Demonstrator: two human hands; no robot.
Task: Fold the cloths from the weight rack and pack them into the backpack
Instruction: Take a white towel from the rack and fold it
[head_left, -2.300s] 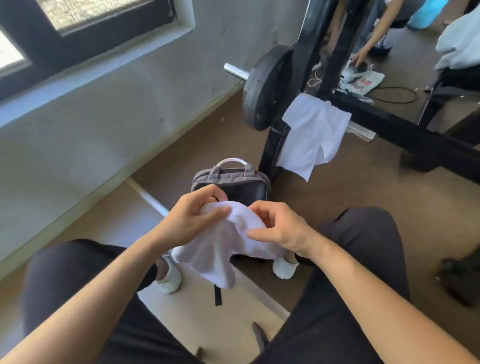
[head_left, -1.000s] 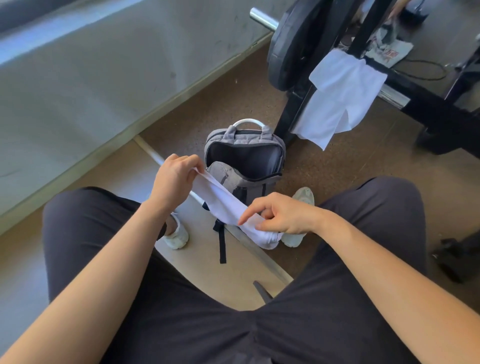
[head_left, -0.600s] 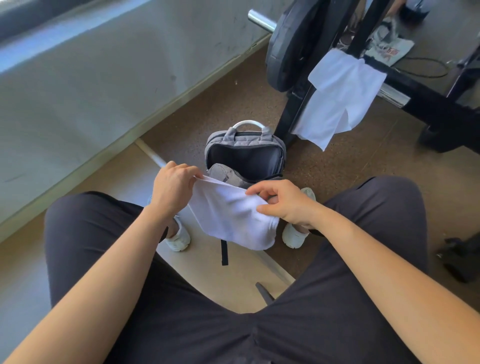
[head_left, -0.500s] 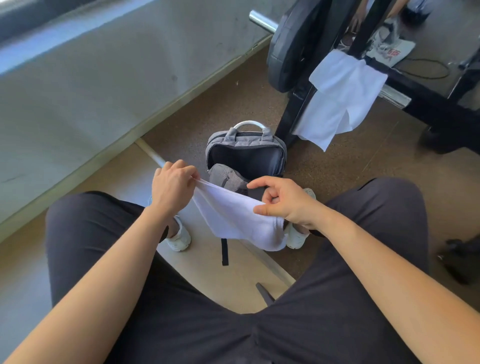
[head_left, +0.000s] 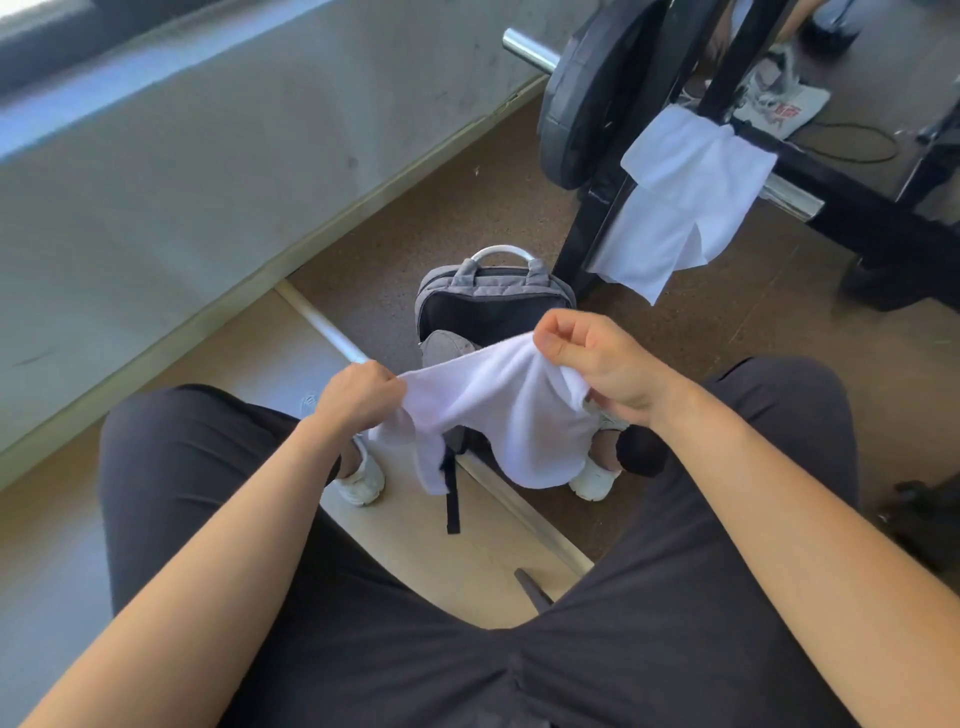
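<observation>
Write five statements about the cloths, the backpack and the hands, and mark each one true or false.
1. The left hand and the right hand both grip the held cloth. True.
2. The backpack is zipped shut. False: its top is open and shows a dark inside.
3. A hanging cloth is draped over the weight rack. True.
4. The held cloth already lies inside the backpack. False: it hangs in the air between the two hands, in front of the backpack.
5. The person wears white shoes. True.
</observation>
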